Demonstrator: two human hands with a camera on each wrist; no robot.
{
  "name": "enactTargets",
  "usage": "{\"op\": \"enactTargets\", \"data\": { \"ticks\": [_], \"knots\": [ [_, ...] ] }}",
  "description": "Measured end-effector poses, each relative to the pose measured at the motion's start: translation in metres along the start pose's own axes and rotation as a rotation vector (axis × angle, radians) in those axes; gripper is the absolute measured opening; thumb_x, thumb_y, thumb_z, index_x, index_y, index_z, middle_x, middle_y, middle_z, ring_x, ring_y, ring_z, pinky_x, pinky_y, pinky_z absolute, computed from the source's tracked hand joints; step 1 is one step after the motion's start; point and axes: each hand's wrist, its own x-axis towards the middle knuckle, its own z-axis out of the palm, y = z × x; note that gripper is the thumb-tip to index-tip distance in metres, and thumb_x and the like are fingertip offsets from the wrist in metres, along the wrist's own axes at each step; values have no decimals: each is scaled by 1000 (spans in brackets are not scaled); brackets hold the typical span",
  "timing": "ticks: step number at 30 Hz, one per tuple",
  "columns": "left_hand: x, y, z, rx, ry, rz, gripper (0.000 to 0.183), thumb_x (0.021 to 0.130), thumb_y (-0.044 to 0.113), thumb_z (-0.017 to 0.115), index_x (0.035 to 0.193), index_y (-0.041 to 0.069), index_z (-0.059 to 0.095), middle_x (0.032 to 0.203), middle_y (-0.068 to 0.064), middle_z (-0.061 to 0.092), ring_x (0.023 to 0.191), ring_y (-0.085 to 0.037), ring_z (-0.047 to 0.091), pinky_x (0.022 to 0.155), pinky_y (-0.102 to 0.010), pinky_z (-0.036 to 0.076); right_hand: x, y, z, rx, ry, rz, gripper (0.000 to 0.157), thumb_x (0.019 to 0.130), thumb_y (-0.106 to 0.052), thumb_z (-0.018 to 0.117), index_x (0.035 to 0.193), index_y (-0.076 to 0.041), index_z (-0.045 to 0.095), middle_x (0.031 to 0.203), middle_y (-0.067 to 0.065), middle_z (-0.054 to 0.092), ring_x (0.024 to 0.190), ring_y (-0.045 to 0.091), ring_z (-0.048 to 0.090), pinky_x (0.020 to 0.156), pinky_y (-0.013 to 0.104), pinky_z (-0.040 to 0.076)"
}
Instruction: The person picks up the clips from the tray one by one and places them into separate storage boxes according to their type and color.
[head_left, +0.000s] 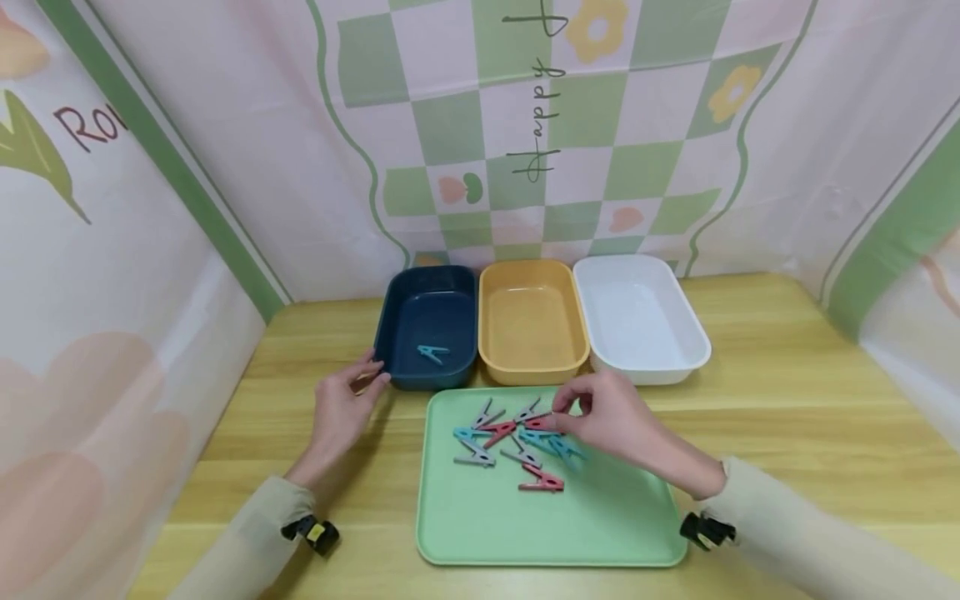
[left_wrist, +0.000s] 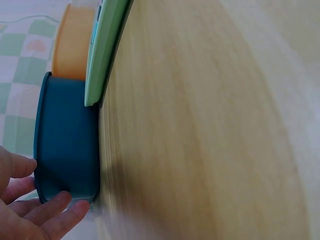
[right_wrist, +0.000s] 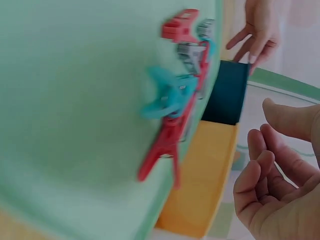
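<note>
On the green tray (head_left: pixel 555 525) lie several clothespins in red, teal and greyish purple, some overlapping. My right hand (head_left: pixel 611 412) is over the tray's far part, fingertips right by a red clothespin (head_left: pixel 537 423). In the right wrist view, its thumb and loosely bent fingers stand apart with nothing between them; a red clothespin (right_wrist: pixel 167 142) and a teal one (right_wrist: pixel 172 95) lie nearby. My left hand (head_left: pixel 341 406) touches the near left corner of the navy bin (head_left: pixel 431 379), fingers spread against its outside. One teal clothespin (head_left: pixel 432 353) is inside that bin.
Beside the navy bin stand a yellow bin (head_left: pixel 532 375) and a white bin (head_left: pixel 648 373), in a row behind the tray. A patterned cloth (head_left: pixel 517 133) hangs behind them. Everything stands on a wooden table (head_left: pixel 787 433).
</note>
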Motion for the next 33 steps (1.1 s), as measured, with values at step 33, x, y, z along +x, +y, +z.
{"op": "enactTargets", "data": {
  "ticks": [33],
  "knots": [
    [-1, 0, -1, 8, 0, -2, 26, 98, 0, 74, 122, -10, 72, 146, -20, 59, 117, -34, 70, 89, -29, 60, -45, 34, 10, -139, -82, 118, 39, 71, -31, 99, 101, -11, 82, 89, -6, 71, 78, 11, 59, 66, 26, 53]
  ]
}}
